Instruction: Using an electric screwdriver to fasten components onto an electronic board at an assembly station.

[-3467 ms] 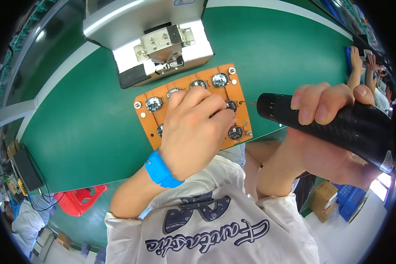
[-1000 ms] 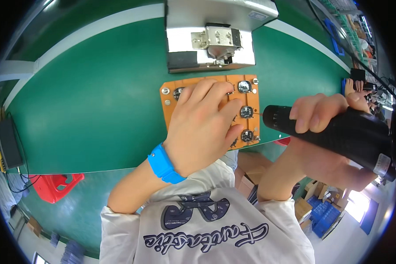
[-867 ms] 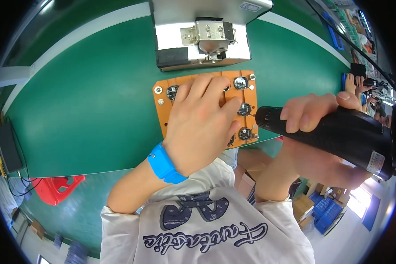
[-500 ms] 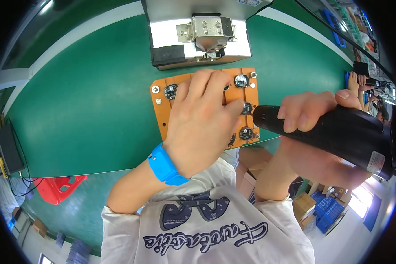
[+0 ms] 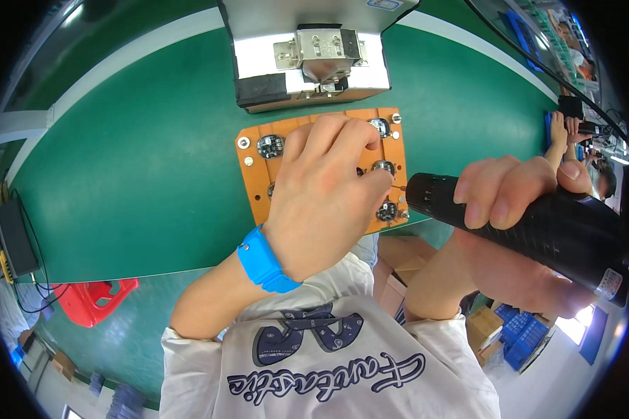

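My left hand (image 5: 325, 185), with a blue wristband (image 5: 264, 261), bends over an orange fixture plate (image 5: 257, 180) on the green table. Its fingers curl down, and its thumb rests beside a small round black circuit board (image 5: 383, 167). Whatever the fingertips hold, if anything, is hidden. More such boards sit in the plate: one at the upper left (image 5: 270, 146), one at the upper right (image 5: 379, 128) and one at the lower right (image 5: 386, 211). My right hand (image 5: 503, 192) is closed around a black electric screwdriver (image 5: 538, 223), lying nearly level, its thin bit (image 5: 398, 187) by my left thumb at the plate's right side.
Behind the plate stands a metal box-shaped device (image 5: 314, 91) with a bracket and black tape. A black box with cables (image 5: 14, 234) lies at the table's left end, near a red stool (image 5: 98, 300). Another person's hands (image 5: 559, 133) show at far right.
My right hand has drawn the screwdriver slightly right and down, so its bit now shows. My left hand stays over the plate, its thumb a little shifted. The whole view has slid slightly.
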Demonstrator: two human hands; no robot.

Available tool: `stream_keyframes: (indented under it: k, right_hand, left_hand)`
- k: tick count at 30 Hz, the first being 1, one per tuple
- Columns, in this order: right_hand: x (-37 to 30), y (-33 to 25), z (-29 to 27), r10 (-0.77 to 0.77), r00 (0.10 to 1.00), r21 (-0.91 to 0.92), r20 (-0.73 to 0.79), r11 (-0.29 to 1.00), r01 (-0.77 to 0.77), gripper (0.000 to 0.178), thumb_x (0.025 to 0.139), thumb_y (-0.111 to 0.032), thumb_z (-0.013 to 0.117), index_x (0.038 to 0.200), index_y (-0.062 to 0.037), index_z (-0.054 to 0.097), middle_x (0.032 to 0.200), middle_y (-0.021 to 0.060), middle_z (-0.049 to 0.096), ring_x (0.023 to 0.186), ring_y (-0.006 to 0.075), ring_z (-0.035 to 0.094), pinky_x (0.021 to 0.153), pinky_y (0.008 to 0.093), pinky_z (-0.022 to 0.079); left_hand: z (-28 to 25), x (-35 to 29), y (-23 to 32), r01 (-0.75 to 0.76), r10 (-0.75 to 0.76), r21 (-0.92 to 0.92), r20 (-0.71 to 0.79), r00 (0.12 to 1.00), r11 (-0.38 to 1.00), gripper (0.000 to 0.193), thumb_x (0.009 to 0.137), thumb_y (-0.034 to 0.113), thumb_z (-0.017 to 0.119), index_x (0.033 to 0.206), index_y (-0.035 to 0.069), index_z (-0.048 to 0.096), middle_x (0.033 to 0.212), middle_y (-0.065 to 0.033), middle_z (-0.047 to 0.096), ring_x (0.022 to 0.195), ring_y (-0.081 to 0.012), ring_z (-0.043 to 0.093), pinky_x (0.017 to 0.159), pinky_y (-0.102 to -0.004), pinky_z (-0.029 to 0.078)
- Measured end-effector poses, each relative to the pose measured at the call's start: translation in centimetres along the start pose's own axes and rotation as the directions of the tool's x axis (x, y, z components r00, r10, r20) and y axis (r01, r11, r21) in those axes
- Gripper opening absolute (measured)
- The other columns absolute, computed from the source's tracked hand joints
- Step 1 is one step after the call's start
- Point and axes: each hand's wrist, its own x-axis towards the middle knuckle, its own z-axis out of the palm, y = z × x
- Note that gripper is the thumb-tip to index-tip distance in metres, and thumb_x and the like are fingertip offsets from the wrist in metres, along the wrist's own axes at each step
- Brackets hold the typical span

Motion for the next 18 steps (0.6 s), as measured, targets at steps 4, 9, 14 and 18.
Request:
stream_keyframes:
  k: [4,9,14,18]
  right_hand:
    - [-0.2,-0.3,1.5,0.006,0.997,-0.045,-0.077,0.999,-0.009,0.099,0.095,-0.082,0.053,0.153,-0.0017,0.047,0.091,0.0151,0.065,0.069,0.0284,0.064,0.064,0.0451,0.053]
    - [-0.2,0.0,0.9,-0.120,0.983,-0.092,-0.138,0.990,0.108,0.099,0.093,-0.084,0.057,0.142,0.0023,0.049,0.082,0.0176,0.065,0.061,0.0299,0.063,0.057,0.0463,0.054]
    - [-0.9,0.3,0.4,-0.131,0.982,-0.106,-0.133,0.987,0.117,0.101,0.092,-0.085,0.057,0.142,0.0022,0.048,0.083,0.0169,0.065,0.062,0.0293,0.062,0.057,0.0454,0.053]
    - [-1.6,1.8,1.4,-0.102,0.985,-0.043,-0.142,0.994,0.097,0.102,0.091,-0.086,0.057,0.141,0.0021,0.048,0.083,0.0164,0.065,0.062,0.0289,0.061,0.057,0.0447,0.053]
  left_hand:
    - [0.1,0.0,0.4,-0.003,0.003,-0.028,-0.009,1.000,1.000,0.023,0.065,0.007,0.089,0.086,0.012,0.081,0.115,-0.0051,0.064,0.115,-0.0307,0.060,0.094,-0.0453,0.045]
    - [0.0,-0.4,0.8,-0.008,0.009,0.035,-0.007,1.000,0.999,0.013,0.072,0.010,0.085,0.082,0.008,0.077,0.114,-0.0038,0.063,0.116,-0.0287,0.059,0.098,-0.0448,0.044]
    - [0.7,-0.8,0.5,-0.004,0.005,0.027,-0.008,1.000,1.000,0.013,0.073,0.008,0.085,0.082,0.008,0.076,0.114,-0.0029,0.063,0.115,-0.0284,0.060,0.097,-0.0444,0.043]
    - [1.1,-0.6,0.2,-0.014,0.014,-0.011,-0.033,0.999,1.000,0.021,0.067,0.005,0.086,0.086,0.007,0.076,0.114,-0.0033,0.064,0.114,-0.0291,0.060,0.095,-0.0452,0.042]
